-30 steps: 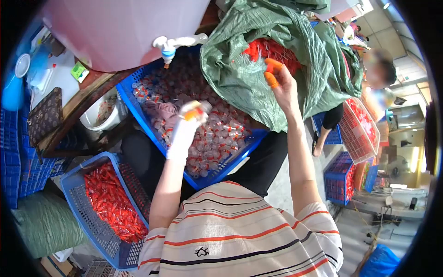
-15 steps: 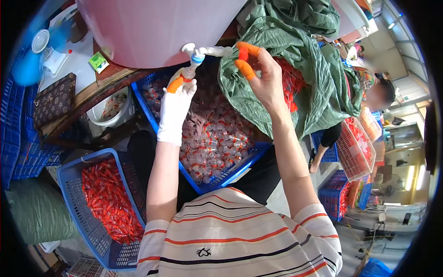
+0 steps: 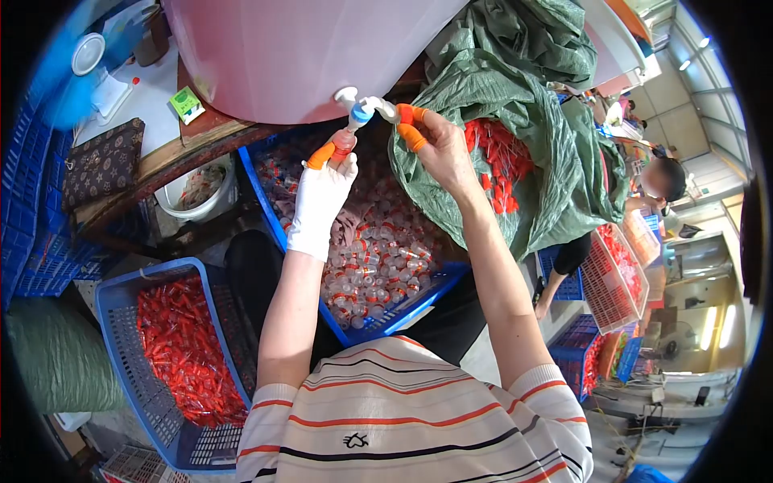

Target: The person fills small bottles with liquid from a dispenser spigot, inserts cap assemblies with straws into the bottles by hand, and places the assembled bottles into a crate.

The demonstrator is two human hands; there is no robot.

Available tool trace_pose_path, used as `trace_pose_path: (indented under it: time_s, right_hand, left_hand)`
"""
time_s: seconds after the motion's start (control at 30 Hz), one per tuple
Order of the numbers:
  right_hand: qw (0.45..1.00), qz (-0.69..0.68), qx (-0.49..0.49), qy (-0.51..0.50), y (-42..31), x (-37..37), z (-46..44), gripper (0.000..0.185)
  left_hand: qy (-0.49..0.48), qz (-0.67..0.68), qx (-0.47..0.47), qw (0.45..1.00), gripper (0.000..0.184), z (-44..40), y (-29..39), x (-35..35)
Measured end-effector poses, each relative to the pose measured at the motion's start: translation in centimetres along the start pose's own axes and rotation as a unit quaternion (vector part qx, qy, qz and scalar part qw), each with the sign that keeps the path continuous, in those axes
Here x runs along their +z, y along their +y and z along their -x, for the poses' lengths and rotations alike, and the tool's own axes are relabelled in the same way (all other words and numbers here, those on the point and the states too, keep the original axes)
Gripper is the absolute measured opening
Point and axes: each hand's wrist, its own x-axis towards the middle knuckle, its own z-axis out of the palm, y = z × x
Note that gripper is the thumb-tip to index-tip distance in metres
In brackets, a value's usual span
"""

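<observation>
bottle point(image 3: 344, 143) sits in left grip point(image 3: 324, 189) under tap point(image 3: 361, 113), right grip point(image 3: 448, 151) pinching red piece point(image 3: 406, 115), crate's near rim point(image 3: 403, 311) well apart.

The small bottles point(image 3: 378, 270) look glossy plastic, the sack point(image 3: 564, 197) crinkled and shiny.

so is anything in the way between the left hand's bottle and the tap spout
Nothing visible stands in the way: the small clear bottle in the gloved left hand is directly under the spout of the tap. The right hand is off to the side, by the tap's white handle.
</observation>
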Motion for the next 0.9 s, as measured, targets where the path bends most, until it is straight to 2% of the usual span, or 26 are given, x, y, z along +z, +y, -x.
trace_pose_path:
  time_s: [0.2, 0.3, 0.33, 0.47, 0.57, 0.6, 0.7, 0.8, 0.83, 0.87, 0.9]
  right_hand:
    - [0.999, -0.009, -0.029, 0.024, -0.6, -0.5, 0.0, 0.028]
    - [0.992, -0.076, -0.042, 0.096, -1.0, -0.8, 0.2, 0.03]
    - [0.991, -0.06, -0.053, 0.111, -1.2, -1.0, 0.1, 0.03]
    - [0.996, 0.087, -0.029, 0.021, -0.5, -0.3, 0.2, 0.027]
    - [0.996, -0.052, -0.012, 0.074, -1.2, -0.4, 0.3, 0.025]
    - [0.987, -0.146, -0.015, 0.068, -1.3, -0.3, 0.5, 0.027]
    - [0.955, -0.295, -0.011, -0.007, -2.1, 0.0, 1.6, 0.028]
    - [0.954, -0.294, 0.016, -0.057, -1.2, 1.1, 2.3, 0.029]
    - [0.955, -0.288, 0.024, -0.064, -1.0, 1.3, 2.6, 0.029]
    - [0.954, -0.287, 0.037, -0.08, -0.8, 1.5, 2.8, 0.029]
    - [0.953, -0.284, 0.05, -0.096, -0.5, 1.5, 3.1, 0.029]
  left_hand:
    - [0.023, 0.003, 0.009, 1.0, 0.035, 0.2, 0.0, -0.2]
    - [0.026, 0.014, -0.007, 1.0, 0.034, 0.2, 0.2, -0.4]
    - [0.029, 0.016, -0.005, 0.999, 0.034, 0.2, 0.2, -0.4]
    - [0.038, -0.012, 0.004, 0.999, 0.032, 0.3, -0.2, 0.1]
    - [0.072, -0.027, 0.021, 0.997, 0.031, 0.6, -0.3, 0.8]
    - [0.089, -0.027, 0.026, 0.995, 0.031, 0.7, -0.3, 0.8]
    - [0.094, -0.04, -0.017, 0.995, 0.034, 1.8, -0.2, -0.3]
    - [0.123, -0.057, -0.044, 0.99, 0.037, 3.2, -1.5, -1.2]
    - [0.123, -0.08, -0.044, 0.988, 0.04, 3.7, -2.0, -1.4]
    - [0.026, -0.42, 0.067, 0.904, 0.04, 3.7, -2.4, -4.5]
    - [-0.002, -0.503, 0.083, 0.86, 0.039, 3.9, -2.8, -4.6]
